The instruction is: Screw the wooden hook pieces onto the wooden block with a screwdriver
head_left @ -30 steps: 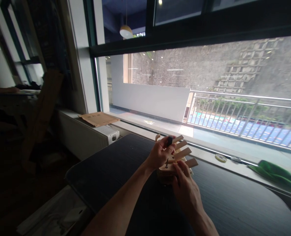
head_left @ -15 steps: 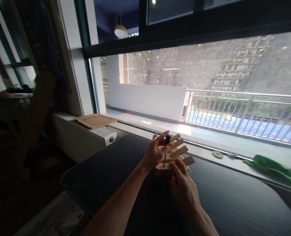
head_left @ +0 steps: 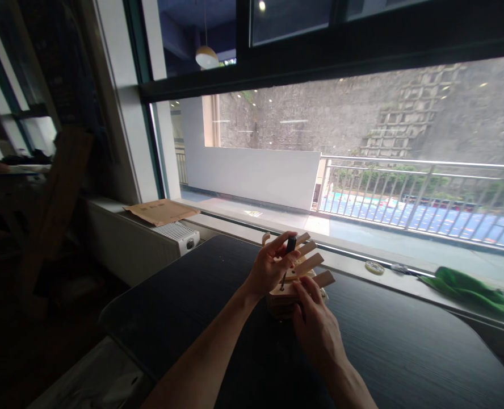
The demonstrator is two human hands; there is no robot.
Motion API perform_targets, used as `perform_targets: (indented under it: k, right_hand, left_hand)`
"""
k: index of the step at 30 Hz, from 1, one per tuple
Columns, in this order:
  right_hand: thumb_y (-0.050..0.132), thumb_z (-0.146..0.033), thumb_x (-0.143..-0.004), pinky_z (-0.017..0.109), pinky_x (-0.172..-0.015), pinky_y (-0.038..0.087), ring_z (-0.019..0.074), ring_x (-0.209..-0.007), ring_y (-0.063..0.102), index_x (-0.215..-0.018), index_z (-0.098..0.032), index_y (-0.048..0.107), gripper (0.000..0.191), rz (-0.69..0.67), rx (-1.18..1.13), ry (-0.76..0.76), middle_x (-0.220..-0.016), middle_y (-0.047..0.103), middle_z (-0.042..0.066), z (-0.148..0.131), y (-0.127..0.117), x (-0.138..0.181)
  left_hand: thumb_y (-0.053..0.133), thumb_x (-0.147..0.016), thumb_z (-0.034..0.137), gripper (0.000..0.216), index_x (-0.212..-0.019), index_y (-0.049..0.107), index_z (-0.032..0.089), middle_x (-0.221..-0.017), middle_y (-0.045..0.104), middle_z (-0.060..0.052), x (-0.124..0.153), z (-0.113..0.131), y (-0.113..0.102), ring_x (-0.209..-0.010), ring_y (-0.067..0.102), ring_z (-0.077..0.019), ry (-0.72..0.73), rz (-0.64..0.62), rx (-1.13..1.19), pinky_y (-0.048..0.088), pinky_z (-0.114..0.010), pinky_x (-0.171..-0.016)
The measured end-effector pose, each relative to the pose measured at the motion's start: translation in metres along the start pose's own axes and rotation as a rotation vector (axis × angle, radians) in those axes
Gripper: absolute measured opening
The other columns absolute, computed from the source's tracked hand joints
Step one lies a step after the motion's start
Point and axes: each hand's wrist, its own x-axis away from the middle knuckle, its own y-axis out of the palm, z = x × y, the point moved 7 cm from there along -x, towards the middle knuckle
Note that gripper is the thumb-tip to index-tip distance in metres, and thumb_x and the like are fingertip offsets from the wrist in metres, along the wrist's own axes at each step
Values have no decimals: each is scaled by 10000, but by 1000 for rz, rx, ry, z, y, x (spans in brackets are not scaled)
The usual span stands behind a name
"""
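Note:
A wooden assembly of stacked pale layers stands on the dark table, with several flat wooden slats fanning out to its right. My left hand is closed around the black handle of a screwdriver. Its thin shaft points down, slightly tilted, and the tip meets a small dark spot, likely a screw head, on the top piece. My right hand grips the near right side of the wooden assembly, fingers and thumb pressed on its edge. The palm hides part of that side.
The dark table reaches the window sill. On the sill lie a green cloth item, a roll of tape and a small dark object. A brown envelope rests on a white radiator cover at left. A long board leans further left.
The screwdriver handle has tilted a little to the right, and my left fingers have shifted around it. My right hand stays on the wooden assembly. The whole view has moved slightly.

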Motion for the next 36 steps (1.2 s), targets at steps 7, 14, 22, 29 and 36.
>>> perform_targets:
  k: [7, 14, 22, 29, 36]
  right_hand:
    - [393, -94, -802, 319, -867, 503, 213, -1124, 533, -1232, -178, 517, 455, 26, -9, -15, -1379, 423, 95, 1, 0, 1]
    - [400, -93, -785, 310, -872, 499, 210, -1138, 521, -1224, -221, 518, 473, 40, -24, -29, -1383, 417, 58, 1, 0, 1]
    - [373, -109, -817, 308, -853, 505, 216, -1128, 529, -1238, -158, 506, 445, -4, -8, -4, -1397, 399, 96, 1, 0, 0]
    - [378, -115, -814, 315, -838, 513, 220, -1114, 539, -1237, -176, 508, 447, -2, -9, -5, -1397, 402, 87, 1, 0, 1]
    - [386, -103, -809, 325, -892, 488, 218, -1143, 516, -1245, -158, 504, 455, -19, -24, 11, -1399, 397, 92, 1, 2, 0]
  left_hand:
    - [568, -837, 234, 397, -1231, 552, 191, -945, 602, -49, -1, 1, -6, -785, 545, -148, 5, 44, -43, 460, -291, -755]
    - [545, -853, 230, 478, -1319, 439, 231, -851, 580, -22, 0, 3, -6, -735, 551, -136, 5, 33, -39, 469, -308, -762]
    - [604, -807, 199, 358, -1160, 542, 224, -829, 568, -18, 0, 6, -1, -791, 551, -155, 33, 15, -69, 466, -302, -769]
    - [573, -821, 201, 377, -1195, 534, 238, -847, 567, -19, 1, 6, 1, -789, 537, -154, 18, -14, -60, 463, -297, -760]
    - [609, -797, 168, 410, -1192, 516, 222, -814, 541, -7, 0, 1, -1, -734, 524, -131, 35, 22, -59, 481, -299, -715]
